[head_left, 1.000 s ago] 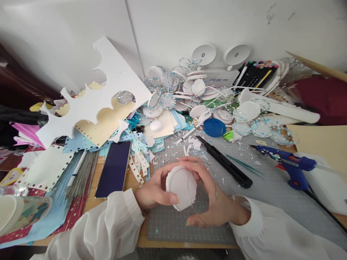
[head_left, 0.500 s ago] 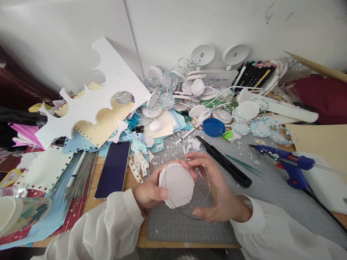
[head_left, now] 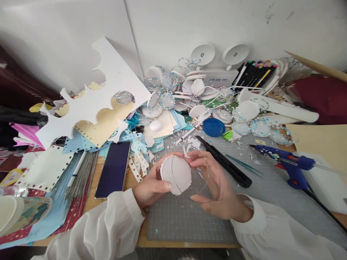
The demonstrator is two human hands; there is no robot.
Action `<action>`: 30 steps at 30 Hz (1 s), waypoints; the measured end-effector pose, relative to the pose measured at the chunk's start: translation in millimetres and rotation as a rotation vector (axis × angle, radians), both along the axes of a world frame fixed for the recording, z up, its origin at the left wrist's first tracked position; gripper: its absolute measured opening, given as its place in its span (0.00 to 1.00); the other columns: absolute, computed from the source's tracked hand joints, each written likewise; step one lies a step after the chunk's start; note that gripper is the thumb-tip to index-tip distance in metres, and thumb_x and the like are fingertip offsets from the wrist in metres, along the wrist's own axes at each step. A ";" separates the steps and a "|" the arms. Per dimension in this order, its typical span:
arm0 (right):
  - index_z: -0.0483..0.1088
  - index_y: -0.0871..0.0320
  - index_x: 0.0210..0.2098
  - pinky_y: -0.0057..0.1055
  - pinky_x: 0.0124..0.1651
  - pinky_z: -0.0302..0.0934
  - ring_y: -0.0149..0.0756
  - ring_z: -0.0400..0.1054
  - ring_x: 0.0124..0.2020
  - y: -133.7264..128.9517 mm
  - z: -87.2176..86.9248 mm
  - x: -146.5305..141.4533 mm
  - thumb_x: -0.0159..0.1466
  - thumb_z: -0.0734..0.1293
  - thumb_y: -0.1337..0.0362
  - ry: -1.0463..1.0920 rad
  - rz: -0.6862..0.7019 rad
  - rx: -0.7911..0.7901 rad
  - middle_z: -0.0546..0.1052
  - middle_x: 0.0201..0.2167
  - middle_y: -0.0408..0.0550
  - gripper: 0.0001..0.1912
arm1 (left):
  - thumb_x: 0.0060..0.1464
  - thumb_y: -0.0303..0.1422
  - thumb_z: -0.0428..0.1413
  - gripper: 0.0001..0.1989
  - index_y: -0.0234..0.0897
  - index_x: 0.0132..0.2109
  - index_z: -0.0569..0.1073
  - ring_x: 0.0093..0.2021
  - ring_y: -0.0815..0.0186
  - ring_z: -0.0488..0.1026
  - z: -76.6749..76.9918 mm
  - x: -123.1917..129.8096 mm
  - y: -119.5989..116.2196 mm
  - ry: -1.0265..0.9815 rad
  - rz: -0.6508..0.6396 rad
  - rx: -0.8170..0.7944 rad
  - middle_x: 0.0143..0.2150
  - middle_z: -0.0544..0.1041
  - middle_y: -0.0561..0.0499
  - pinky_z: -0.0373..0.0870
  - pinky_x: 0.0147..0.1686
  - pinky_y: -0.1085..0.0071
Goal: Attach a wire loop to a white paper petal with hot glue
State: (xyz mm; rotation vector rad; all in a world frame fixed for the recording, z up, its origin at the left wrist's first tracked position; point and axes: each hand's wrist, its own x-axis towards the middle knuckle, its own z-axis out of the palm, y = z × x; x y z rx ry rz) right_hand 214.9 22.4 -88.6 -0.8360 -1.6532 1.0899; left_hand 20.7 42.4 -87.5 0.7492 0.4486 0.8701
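A round white foam disc [head_left: 181,173] with a rough-cut edge is pinched in my left hand [head_left: 152,185], thumb on its near face. My right hand [head_left: 214,187] curves around a thin wire ring [head_left: 173,179], its fingertips at the top and its thumb at the bottom of the loop. Part of the ring crosses in front of the disc; the rest spans the gap inside my right hand. Both are held above the grey cutting mat [head_left: 189,227]. Just beyond my right hand lies a black utility knife [head_left: 225,162].
Blue tweezers [head_left: 244,165] and a blue glue gun [head_left: 287,159] lie to the right. A phone [head_left: 113,169] and a bundle of wires [head_left: 84,177] are on the left. Several wire-trimmed discs, a blue lid [head_left: 214,127] and a white foam sheet [head_left: 116,77] crowd the back.
The disc has risen slightly and tilted in my left hand. The wire ring has shifted left and turned, now crossing the disc's middle.
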 end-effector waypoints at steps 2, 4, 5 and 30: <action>0.69 0.50 0.43 0.49 0.60 0.58 0.46 0.61 0.56 3.2 2.4 0.6 0.58 0.71 0.63 0.051 -0.024 0.015 0.65 0.51 0.51 0.14 | 0.40 0.39 0.69 0.35 0.43 0.57 0.70 0.52 0.54 0.72 -2.6 0.1 0.9 0.011 0.046 -0.018 0.57 0.73 0.43 0.69 0.46 0.65; 0.70 0.52 0.35 0.45 0.54 0.62 0.42 0.65 0.49 7.2 4.0 1.1 0.61 0.70 0.63 0.118 -0.043 -0.003 0.69 0.43 0.49 0.04 | 0.41 0.40 0.68 0.37 0.42 0.59 0.69 0.55 0.52 0.71 -5.1 0.6 2.5 0.008 0.087 -0.032 0.57 0.73 0.42 0.67 0.52 0.61; 0.70 0.53 0.32 0.42 0.50 0.64 0.40 0.67 0.45 9.4 4.4 1.2 0.62 0.69 0.62 0.159 -0.044 -0.045 0.70 0.39 0.48 0.04 | 0.41 0.41 0.68 0.38 0.41 0.60 0.68 0.56 0.51 0.70 -6.0 0.9 3.4 0.003 0.099 -0.039 0.57 0.73 0.42 0.65 0.54 0.60; 0.72 0.56 0.38 0.34 0.30 0.62 0.37 0.68 0.28 -5.1 2.2 45.0 0.58 0.70 0.51 -0.109 -0.774 -0.151 0.75 0.30 0.48 0.16 | 0.53 0.61 0.50 0.36 0.40 0.58 0.68 0.34 0.62 0.77 -1.7 -6.1 12.0 -0.282 -0.058 -0.222 0.42 0.79 0.42 0.73 0.39 0.66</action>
